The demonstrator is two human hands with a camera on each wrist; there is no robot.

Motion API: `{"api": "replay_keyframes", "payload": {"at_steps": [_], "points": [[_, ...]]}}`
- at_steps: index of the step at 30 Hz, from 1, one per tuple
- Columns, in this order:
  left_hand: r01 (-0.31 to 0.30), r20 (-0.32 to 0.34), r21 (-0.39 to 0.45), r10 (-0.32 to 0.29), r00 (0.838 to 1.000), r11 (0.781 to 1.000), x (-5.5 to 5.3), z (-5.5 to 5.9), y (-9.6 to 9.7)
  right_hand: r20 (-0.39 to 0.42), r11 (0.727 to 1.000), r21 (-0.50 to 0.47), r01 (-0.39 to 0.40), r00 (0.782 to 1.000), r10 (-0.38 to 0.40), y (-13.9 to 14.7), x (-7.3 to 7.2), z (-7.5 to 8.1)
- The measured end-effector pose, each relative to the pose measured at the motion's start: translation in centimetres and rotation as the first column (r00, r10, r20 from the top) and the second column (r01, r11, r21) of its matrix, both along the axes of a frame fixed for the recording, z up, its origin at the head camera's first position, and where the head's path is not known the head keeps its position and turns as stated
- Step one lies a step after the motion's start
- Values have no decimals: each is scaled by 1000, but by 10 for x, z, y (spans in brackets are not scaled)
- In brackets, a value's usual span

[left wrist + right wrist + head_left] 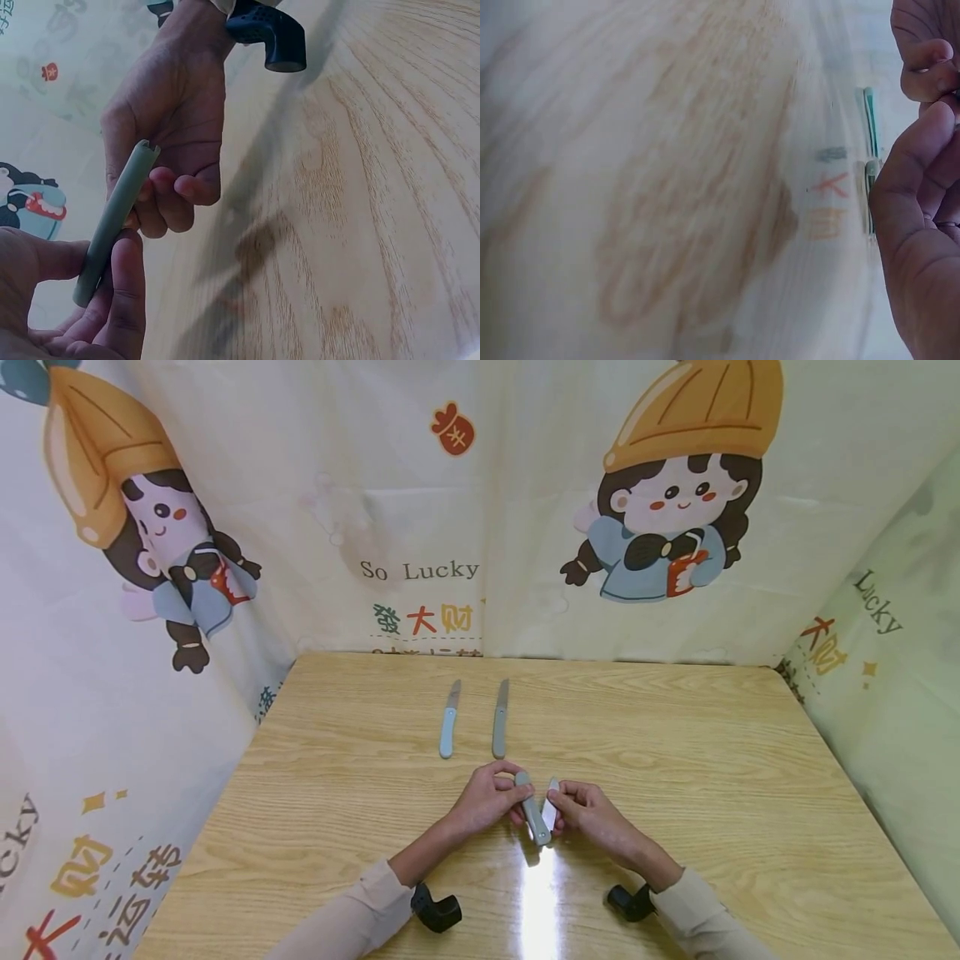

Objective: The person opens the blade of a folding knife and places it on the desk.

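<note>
My left hand (491,797) grips the grey-green handle of a partly unfolded folding knife (532,810) above the table. Thumb and fingers of my right hand (591,817) pinch its pale blade (551,806), which stands at a narrow angle to the handle. In the left wrist view the handle (112,225) lies between the left thumb and fingers, and the right hand's fingers hide the blade. Beyond the hands, a light blue folding knife (447,731) and a grey-green one (499,732) lie side by side, blades out and pointing away.
The wood-grain table (337,827) ends at a printed cloth backdrop (420,510), with more cloth along the left and right sides. A black wrist camera (437,910) sits at the left wrist and another black camera (630,902) at the right.
</note>
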State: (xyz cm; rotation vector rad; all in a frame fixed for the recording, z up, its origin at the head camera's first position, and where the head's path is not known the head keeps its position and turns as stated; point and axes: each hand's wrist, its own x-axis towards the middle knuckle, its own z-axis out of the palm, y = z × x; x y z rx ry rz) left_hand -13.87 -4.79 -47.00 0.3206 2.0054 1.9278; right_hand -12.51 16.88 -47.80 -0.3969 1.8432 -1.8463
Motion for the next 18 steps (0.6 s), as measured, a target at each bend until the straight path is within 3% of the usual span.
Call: {"api": "replay_keyframes", "payload": {"at_steps": [18], "points": [[-37, -11, 28, 37, 999, 999, 1, 3, -1, 19, 996, 40, 82, 996, -83, 4, 1, 3]]}}
